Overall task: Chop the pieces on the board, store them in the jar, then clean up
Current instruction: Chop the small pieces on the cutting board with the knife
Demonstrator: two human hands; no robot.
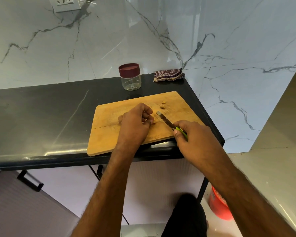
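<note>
A wooden cutting board (109, 134) lies on the dark counter near its front right corner. My left hand (135, 124) rests on the board with curled fingers, pinching a small tan piece (153, 122) against the wood. My right hand (190, 135) grips the green handle of a knife (164, 119), whose blade points up-left and lies just right of that piece. Two small tan bits (163, 104) sit farther back on the board. A clear jar (131, 81) with a maroon lid on stands behind the board.
A folded striped cloth (168, 75) lies at the counter's back right corner against the marble wall. The counter's right edge drops off just past the board. A red bucket (218, 205) stands on the floor below right. A wall socket (65, 4) is at top left.
</note>
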